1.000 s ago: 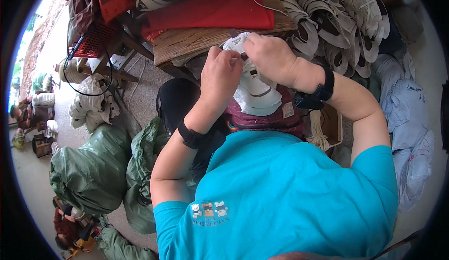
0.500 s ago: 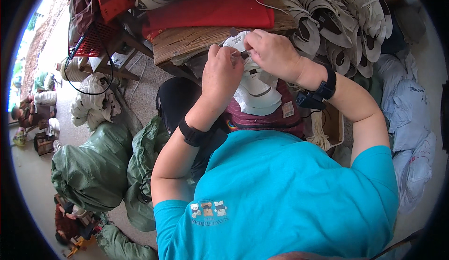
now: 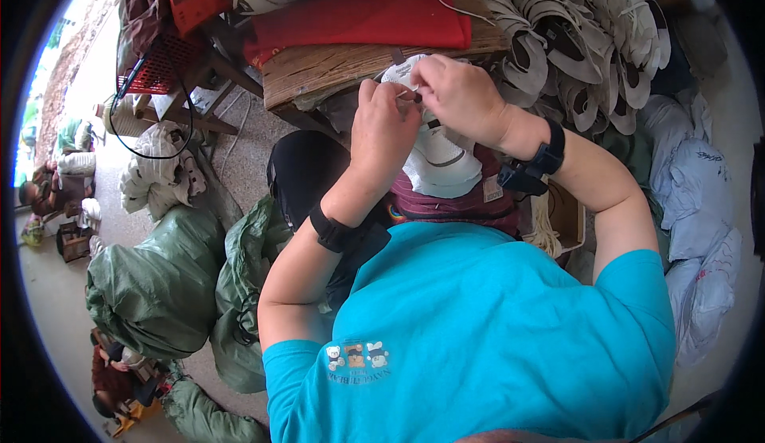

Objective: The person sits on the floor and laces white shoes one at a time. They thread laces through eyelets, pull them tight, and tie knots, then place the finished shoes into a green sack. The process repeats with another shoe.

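Green sacks (image 3: 159, 284) heaped on floor at left, soft, crinkled. Wooden desk (image 3: 335, 72) ahead, rough grain, red cloth (image 3: 358, 17) on top. Stacks of curved white uppers (image 3: 582, 37) at right, nested.

White upper (image 3: 438, 160) held in front of chest, just below desk edge, long axis running away from body, smooth sheet with dark trim. Left hand (image 3: 385, 132) pinching its top edge, fingers narrow. Right hand (image 3: 460, 96) touching same edge from right, fingers closed on small dark bit (image 3: 417, 98), kind unclear. Both hands equally near, fingertips almost meeting.
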Motion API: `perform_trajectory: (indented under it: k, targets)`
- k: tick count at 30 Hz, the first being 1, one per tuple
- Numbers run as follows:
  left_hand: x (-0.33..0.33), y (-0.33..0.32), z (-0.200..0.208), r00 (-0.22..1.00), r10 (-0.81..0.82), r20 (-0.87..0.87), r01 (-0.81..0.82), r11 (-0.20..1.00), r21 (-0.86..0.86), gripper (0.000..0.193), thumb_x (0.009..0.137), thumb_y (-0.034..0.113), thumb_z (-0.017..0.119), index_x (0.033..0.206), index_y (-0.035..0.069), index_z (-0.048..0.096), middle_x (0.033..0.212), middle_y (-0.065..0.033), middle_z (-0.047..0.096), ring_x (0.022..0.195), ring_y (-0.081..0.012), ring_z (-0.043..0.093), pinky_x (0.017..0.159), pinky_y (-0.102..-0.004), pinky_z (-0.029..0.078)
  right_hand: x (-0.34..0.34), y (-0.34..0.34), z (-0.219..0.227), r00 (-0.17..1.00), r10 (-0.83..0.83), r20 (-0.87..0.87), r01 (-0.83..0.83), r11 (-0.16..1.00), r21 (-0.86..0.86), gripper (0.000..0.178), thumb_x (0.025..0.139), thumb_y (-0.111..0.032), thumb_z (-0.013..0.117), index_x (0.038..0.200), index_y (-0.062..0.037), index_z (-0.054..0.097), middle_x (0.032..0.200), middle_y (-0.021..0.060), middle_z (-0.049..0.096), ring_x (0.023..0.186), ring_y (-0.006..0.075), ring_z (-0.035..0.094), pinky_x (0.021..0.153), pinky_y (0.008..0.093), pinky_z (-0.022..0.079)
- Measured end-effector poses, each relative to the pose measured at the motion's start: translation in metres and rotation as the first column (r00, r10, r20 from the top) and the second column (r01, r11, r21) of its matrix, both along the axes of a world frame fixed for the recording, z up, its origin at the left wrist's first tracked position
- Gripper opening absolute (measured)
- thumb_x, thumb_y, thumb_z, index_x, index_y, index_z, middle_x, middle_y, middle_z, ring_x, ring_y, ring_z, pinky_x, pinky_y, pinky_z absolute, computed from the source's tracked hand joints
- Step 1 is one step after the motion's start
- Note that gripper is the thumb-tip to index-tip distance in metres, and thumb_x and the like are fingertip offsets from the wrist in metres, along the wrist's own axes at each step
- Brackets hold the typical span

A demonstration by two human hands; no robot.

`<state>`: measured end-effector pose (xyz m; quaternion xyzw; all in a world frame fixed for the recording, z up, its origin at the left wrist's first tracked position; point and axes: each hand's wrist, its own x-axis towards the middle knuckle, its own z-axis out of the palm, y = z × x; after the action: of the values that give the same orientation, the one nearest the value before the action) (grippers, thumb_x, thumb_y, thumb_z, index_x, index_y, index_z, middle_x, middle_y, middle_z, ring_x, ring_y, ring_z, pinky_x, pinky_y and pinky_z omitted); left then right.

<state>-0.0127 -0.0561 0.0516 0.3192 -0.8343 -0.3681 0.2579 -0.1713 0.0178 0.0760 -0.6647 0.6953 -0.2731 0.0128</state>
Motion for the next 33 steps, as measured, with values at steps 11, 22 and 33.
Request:
perform_trajectory:
  k: [11, 22, 33]
  targets:
    - [-0.001, -0.011, 0.012, 0.987, -0.009, 0.162, 0.026, 0.994, -0.104, 0.018, 0.084, 0.018, 0.072, 0.093, 0.003, 0.067, 0.098, -0.0152, 0.061, 0.088, -0.0361, 0.067, 0.076, -0.0459, 0.055, -0.010, -0.001, 0.010, 0.988, 0.071, 0.140, -0.084, 0.992, 0.092, 0.016, 0.090, -0.010, 0.065, 0.106, -0.0065, 0.065, 0.095, 0.0145, 0.071, 0.087, 0.0333, 0.070, 0.075, 0.0428, 0.056]
    - [0.022, -0.015, -0.001, 0.791, 0.194, -0.580, 0.198, 0.816, 0.543, 0.015, 0.100, 0.012, 0.060, 0.111, 0.003, 0.063, 0.087, 0.0014, 0.054, 0.069, -0.0068, 0.045, 0.063, -0.0224, 0.040, -0.003, -0.030, 0.026, 0.944, 0.329, 0.016, -0.329, 0.944, 0.001, 0.007, 0.086, -0.010, 0.072, 0.091, -0.0056, 0.070, 0.088, 0.0097, 0.063, 0.080, 0.0281, 0.067, 0.072, 0.0400, 0.054]
    - [0.040, -0.014, -0.020, 0.849, 0.045, -0.527, 0.206, 0.889, 0.408, 0.014, 0.100, 0.003, 0.063, 0.111, 0.000, 0.070, 0.100, 0.0001, 0.061, 0.081, -0.0063, 0.058, 0.069, -0.0215, 0.050, 0.039, -0.063, 0.107, 0.821, 0.548, 0.159, -0.489, 0.820, -0.299, 0.009, 0.090, -0.003, 0.073, 0.099, -0.0016, 0.073, 0.093, 0.0070, 0.071, 0.085, 0.0158, 0.071, 0.075, 0.0275, 0.056]
